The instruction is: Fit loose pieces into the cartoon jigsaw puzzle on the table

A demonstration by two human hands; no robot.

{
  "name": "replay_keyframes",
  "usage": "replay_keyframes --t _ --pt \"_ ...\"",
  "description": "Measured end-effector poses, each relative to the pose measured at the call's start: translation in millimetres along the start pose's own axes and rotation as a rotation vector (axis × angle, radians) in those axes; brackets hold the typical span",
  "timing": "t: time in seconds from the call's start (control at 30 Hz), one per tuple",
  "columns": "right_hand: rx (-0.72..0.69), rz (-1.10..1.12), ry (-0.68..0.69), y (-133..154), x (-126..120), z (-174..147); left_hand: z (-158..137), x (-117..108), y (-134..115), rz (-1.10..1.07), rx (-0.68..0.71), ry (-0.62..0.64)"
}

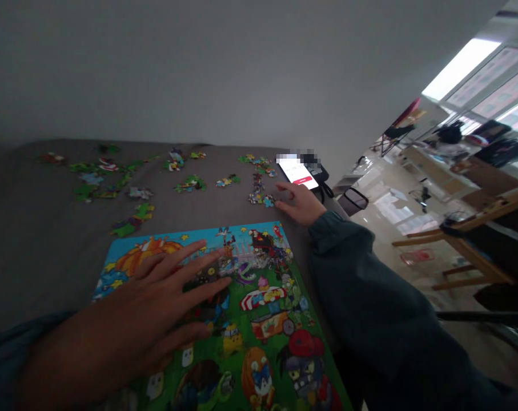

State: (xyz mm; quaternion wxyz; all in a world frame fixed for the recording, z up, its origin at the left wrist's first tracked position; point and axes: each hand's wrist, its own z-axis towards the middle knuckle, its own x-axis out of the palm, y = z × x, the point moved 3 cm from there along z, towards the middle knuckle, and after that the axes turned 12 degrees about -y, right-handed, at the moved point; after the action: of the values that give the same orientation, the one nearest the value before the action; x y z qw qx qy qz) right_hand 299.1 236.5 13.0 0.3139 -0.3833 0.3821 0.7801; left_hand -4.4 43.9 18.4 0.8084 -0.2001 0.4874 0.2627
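Two bare hands and their sleeves are showing in the lower half of the frame. The left hand [164,302], at lower left, is wearing no glove, ring or watch; a dark blue-green sleeve edge [10,354] is appearing at the bottom left corner. The right hand [299,202], at centre right, is likewise wearing nothing. Its arm is wearing a long dark teal sleeve [370,302] of soft, loosely creasing fabric, ending in a gathered cuff at the wrist.

Puzzle board [259,319] near; loose pieces [190,184] behind; phone [299,171] far right.
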Motion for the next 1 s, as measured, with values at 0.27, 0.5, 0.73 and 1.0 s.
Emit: replay_keyframes --t 0.27,0.5,0.73,1.0 --pt "-0.134 -0.009 0.04 31.0 35.0 7.8 3.1 1.3 5.7 -0.038 -0.048 0.056" --pt "-0.147 0.146 0.038 30.9 25.6 7.0 0.1 -0.7 16.2 -0.05 -0.13 0.135" --pt "-0.194 0.494 0.259 69.9 -9.0 -14.7 5.5 -1.8 13.3 -0.021 -0.133 0.197" --pt "-0.065 0.687 0.693 82.4 -25.4 -31.2 2.7 7.3 17.5 -0.065 -0.209 0.195"
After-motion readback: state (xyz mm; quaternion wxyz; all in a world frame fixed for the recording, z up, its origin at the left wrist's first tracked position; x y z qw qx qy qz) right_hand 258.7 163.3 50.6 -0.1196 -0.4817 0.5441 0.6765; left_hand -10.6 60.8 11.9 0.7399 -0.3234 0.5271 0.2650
